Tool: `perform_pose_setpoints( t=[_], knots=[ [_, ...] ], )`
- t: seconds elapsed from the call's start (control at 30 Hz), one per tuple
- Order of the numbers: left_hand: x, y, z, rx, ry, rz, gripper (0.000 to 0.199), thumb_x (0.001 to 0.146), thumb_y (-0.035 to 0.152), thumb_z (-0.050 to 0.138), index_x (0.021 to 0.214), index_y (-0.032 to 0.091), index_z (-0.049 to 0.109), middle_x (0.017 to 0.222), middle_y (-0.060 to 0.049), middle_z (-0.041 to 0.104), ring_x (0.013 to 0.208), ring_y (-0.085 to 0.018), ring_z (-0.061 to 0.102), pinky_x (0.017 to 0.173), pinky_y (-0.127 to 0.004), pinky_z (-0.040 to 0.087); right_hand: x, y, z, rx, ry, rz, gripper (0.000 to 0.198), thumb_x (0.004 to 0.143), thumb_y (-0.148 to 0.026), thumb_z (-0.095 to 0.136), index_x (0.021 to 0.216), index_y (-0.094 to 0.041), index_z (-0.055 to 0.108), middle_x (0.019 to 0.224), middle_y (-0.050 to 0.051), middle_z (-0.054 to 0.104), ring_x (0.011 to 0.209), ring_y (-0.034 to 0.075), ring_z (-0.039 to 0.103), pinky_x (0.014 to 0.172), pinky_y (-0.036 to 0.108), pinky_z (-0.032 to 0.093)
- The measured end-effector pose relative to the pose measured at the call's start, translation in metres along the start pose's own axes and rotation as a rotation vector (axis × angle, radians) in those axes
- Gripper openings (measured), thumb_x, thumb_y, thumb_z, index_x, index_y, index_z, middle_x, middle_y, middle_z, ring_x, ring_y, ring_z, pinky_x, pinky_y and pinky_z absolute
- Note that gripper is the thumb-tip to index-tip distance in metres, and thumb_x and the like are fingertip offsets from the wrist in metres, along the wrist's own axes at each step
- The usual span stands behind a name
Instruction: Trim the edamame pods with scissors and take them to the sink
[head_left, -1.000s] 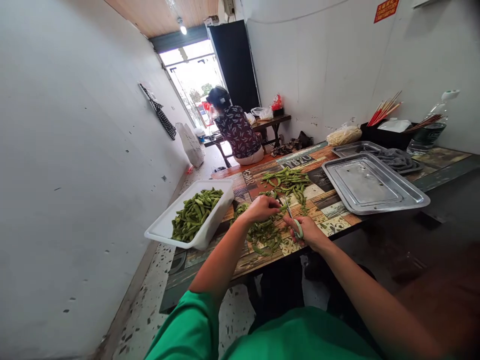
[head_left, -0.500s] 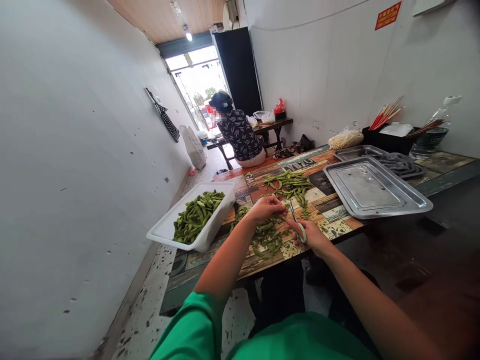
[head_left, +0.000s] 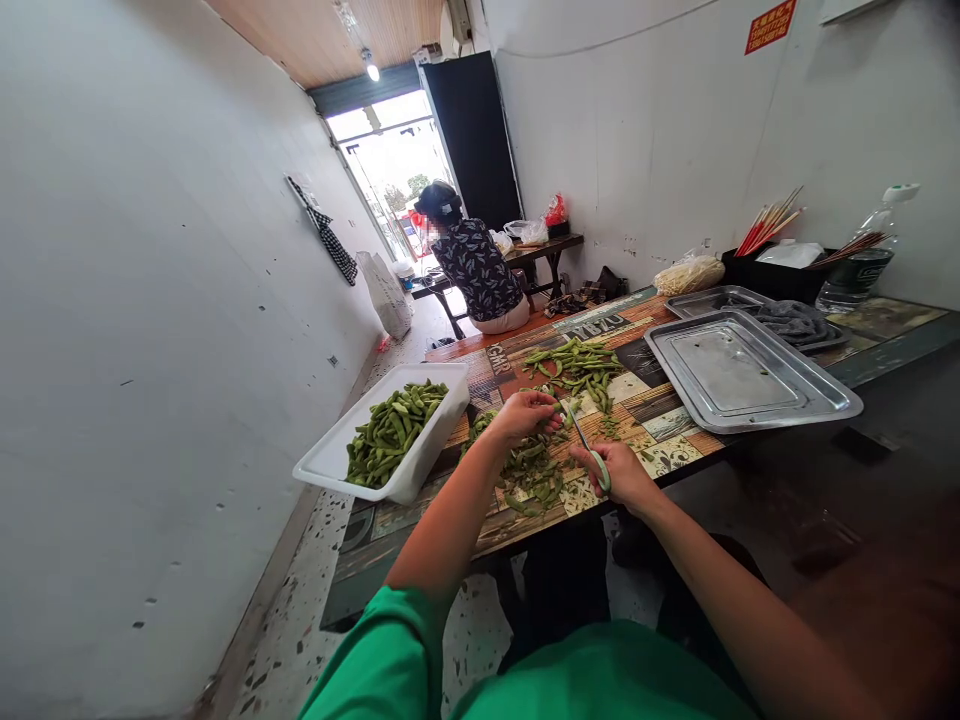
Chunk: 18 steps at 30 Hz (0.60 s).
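Note:
My right hand grips a pair of scissors by its pale green handles, and the blades point up and left toward my other hand. Pinched in the fingers of my left hand is a green soybean pod, partly covered by the fingertips. Beyond the hands lies a loose pile of pods on the patterned table. Below and around my left hand, more pods and trimmings are scattered. To the left, a white plastic tub holds a heap of pods.
Right of the pile sits a metal tray, overlapping another tray with a grey cloth. Behind are a bag, a black box of skewers and a bottle. A seated person is at a farther table.
The scissors' blades have tilted left, toward the pod. My left hand has shifted slightly left, and the pod at its fingertips shows more clearly.

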<state>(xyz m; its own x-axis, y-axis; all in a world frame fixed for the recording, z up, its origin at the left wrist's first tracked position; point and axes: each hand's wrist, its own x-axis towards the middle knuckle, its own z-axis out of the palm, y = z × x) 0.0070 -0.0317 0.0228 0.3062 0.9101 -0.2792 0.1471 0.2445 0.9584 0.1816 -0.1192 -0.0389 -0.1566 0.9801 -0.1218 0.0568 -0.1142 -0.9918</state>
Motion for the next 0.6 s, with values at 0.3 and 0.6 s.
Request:
perform_pose_setpoints(
  t=[0.3,0.6],
  knots=[
    [0.083,-0.005,-0.004,0.972,0.434,0.003,0.019,0.076,0.031,0.071,0.086,0.015,0.072,0.097,-0.012,0.072,0.097,-0.024,0.066,0.081,-0.03,0.049,-0.004,-0.007,-0.004,0.196,0.001,0.116,0.048,0.07,-0.062,0.075,0.074,-0.016,0.061,0.047,-0.002,0.053,0.038,0.012,0.05,0.027,0.017,0.027],
    [0.074,-0.003,-0.006,1.086,0.293,0.129,0.024,0.082,0.037,0.065,0.08,0.015,0.073,0.074,-0.005,0.069,0.075,-0.017,0.062,0.067,-0.024,0.045,-0.004,-0.007,-0.014,0.262,-0.023,0.155,0.042,0.079,-0.055,0.072,0.077,-0.015,0.061,0.05,-0.001,0.054,0.04,0.011,0.051,0.027,0.016,0.03]
  ],
)
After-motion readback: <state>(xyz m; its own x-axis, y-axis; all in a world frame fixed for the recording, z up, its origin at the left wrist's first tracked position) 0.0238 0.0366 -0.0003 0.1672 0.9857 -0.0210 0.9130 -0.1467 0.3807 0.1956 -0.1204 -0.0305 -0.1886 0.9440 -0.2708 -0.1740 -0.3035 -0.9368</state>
